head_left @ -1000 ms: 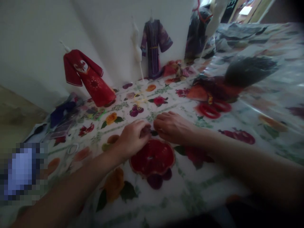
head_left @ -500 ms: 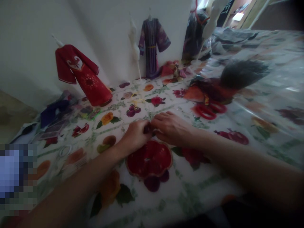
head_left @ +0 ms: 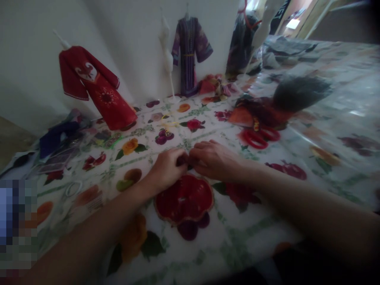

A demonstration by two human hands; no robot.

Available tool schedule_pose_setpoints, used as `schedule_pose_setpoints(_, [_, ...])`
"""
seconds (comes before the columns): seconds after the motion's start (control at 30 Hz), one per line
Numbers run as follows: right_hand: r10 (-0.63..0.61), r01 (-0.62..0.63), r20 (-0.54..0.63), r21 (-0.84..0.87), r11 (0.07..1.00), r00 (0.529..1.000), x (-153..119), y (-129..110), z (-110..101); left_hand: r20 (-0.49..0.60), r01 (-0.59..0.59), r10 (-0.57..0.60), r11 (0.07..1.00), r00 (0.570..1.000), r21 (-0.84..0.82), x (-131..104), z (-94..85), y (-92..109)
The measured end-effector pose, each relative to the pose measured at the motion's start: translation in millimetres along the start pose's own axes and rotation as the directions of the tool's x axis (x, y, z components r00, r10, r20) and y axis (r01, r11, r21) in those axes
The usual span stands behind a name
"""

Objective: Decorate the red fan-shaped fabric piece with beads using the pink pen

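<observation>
The left hand (head_left: 166, 168) and the right hand (head_left: 212, 160) meet fingertip to fingertip above the surface (head_left: 208, 245), which is covered in a glossy fruit-and-flower print cloth. Both hands are curled, with the fingers drawn in toward each other, and between them they pinch a small dark piece (head_left: 181, 160); it is too blurred and too hidden by the fingers to tell what it is. The piece sits just beyond the far edge of a large printed red fruit slice (head_left: 184, 200) on the cloth, and both forearms lie low across the near part of the surface.

Beyond the right hand, a pair of red-handled scissors (head_left: 259, 136) lies flat, touching or just beside a heap of red and orange fabric (head_left: 255, 114) with a dark tuft (head_left: 299, 92) behind it. To the left, well apart from the hands, a red miniature robe (head_left: 99, 95) stands on a small white mannequin. A bare white mannequin (head_left: 166, 55) and a purple miniature robe (head_left: 190, 51) stand at the wall at the back, with a dark garment (head_left: 240, 47) further right. Small scraps of pink and red cloth (head_left: 215, 85) lie at the foot of the purple robe. Blue fabric (head_left: 55, 134) and flat packets lie at the far left edge.
</observation>
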State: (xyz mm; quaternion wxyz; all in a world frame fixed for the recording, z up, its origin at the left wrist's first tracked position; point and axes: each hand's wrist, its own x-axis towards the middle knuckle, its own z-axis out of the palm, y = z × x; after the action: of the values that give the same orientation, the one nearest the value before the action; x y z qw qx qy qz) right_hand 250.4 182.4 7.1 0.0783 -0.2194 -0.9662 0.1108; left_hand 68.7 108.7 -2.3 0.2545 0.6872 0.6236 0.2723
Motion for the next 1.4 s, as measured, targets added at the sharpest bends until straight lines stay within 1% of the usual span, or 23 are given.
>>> schedule_pose_setpoints(0.13, [0.026, -0.025, -0.011, 0.075, 0.997, 1.000, 1.9, 0.6, 2.0, 0.001, -0.005, 0.005, 1.000, 1.000, -0.006, 0.6, -0.7, 0.0])
schedule_pose_setpoints(0.23, [0.012, -0.008, -0.039, 0.104, 0.994, 0.999, 2.6, 1.8, 4.3, -0.003, -0.006, 0.006, 1.000, 1.000, -0.001, 0.6, -1.0, 0.5])
schedule_pose_setpoints(0.33, [0.002, 0.004, -0.041, 0.125, 0.992, 0.999, 2.9, 1.7, 4.9, -0.009, -0.004, 0.004, 1.000, 1.000, 0.006, 0.0, -1.1, 0.8])
schedule_pose_setpoints(0.6, [0.021, -0.014, -0.044, 0.141, 0.990, 0.999, 2.6, 0.2, 3.6, -0.007, -0.002, 0.003, 1.000, 1.000, 0.009, 0.4, 0.3, 1.0])
schedule_pose_setpoints(0.73, [0.018, -0.007, -0.075, 0.151, 0.988, 0.997, 2.0, 2.1, 6.1, 0.004, 0.003, -0.003, 1.000, 1.000, -0.008, 0.5, 0.6, 0.2])
schedule_pose_setpoints(0.93, [-0.004, 0.017, -0.084, 0.149, 0.989, 0.996, 1.1, 4.2, 7.6, 0.015, 0.003, -0.003, 1.000, 1.000, -0.022, 0.5, -0.6, -0.7])
schedule_pose_setpoints(1.2, [0.033, -0.018, -0.088, 0.163, 0.986, 0.996, -0.6, 1.8, 6.2, 0.013, -0.004, 0.004, 1.000, 1.000, -0.005, 1.8, -0.3, 3.1])
schedule_pose_setpoints(1.4, [0.015, 0.004, -0.121, 0.157, 0.988, 0.993, -2.2, 8.2, 3.9, 0.013, -0.021, 0.021, 1.000, 1.000, -0.007, 0.0, -1.3, 4.5])
